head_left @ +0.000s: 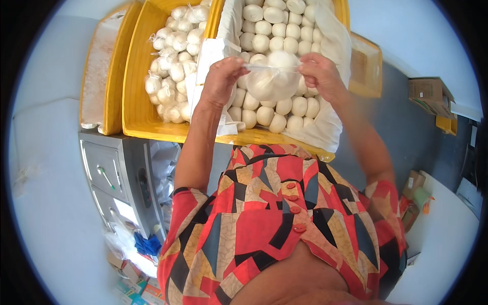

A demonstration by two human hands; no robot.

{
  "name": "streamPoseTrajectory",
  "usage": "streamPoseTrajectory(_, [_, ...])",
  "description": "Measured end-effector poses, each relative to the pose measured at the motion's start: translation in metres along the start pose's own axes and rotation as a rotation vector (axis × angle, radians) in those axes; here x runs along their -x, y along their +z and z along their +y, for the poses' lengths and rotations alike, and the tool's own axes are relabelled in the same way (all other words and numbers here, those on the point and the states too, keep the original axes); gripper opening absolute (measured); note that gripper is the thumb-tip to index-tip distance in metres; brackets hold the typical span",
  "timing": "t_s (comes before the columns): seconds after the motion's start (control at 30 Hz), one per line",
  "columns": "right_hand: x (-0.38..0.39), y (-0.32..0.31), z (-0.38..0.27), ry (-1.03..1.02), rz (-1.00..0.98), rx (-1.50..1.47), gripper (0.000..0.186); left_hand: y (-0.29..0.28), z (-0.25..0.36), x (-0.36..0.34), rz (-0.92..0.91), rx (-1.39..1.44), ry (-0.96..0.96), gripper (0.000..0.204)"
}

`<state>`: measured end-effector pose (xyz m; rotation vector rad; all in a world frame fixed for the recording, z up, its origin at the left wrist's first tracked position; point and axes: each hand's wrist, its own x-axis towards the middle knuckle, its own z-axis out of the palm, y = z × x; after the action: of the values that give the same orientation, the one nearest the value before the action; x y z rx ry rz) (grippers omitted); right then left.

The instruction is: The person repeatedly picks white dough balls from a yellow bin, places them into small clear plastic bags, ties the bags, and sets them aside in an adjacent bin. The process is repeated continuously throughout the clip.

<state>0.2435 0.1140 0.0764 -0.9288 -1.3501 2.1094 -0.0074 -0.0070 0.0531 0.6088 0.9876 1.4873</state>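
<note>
A clear plastic bag (269, 84) with white round buns inside is stretched between my hands at its top, above a cloth-lined yellow crate (264, 136) full of rows of white buns (264, 115). My left hand (223, 76) is closed on the bag's left end, and my right hand (320, 76) pinches its right end. To the left, another yellow crate (134, 122) holds several knotted bags of buns (168, 94). White cloth (320, 127) lines the right crate and partly drapes over its sides.
An upright yellow tray (104, 71) stands at far left above a metal cabinet (101, 168). A pale yellow tub (368, 66) is behind the right crate. A cardboard box (427, 94) sits farther right, and a white surface (442, 229) with small items is at lower right.
</note>
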Motion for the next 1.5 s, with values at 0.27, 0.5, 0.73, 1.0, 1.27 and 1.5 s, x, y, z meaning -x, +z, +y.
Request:
streamPoseTrajectory(0.27, [0.006, 0.008, 0.019, -0.207, -0.138, -0.201, 0.027, 0.007, -0.013, 0.015, -0.210, 0.266, 0.015, 0.025])
streamPoseTrajectory(0.5, [0.034, 0.046, 0.006, 0.147, -0.300, 0.016, 0.052, 0.041, -0.008, 0.042, -0.225, -0.182, -0.173, 0.040])
streamPoseTrajectory(0.73, [0.006, 0.079, 0.029, -0.024, -0.147, -0.041, 0.040, 0.004, 0.001, 0.068, 0.220, -0.350, 0.194, 0.024])
streamPoseTrajectory(1.0, [-0.098, 0.112, 0.082, -0.204, -0.150, 0.395, 0.029, -0.044, 0.096, 0.142, 0.801, -1.350, 0.828, 0.025])
streamPoseTrajectory(1.27, [-0.186, 0.179, 0.190, -0.911, -0.062, 1.401, 0.019, -0.061, 0.040, 0.150, 0.702, -1.336, 0.553, 0.040])
streamPoseTrajectory(1.5, [-0.206, 0.157, 0.189, -0.779, -0.006, 1.059, 0.009, -0.107, -0.005, 0.138, 0.697, -1.148, 0.368, 0.032])
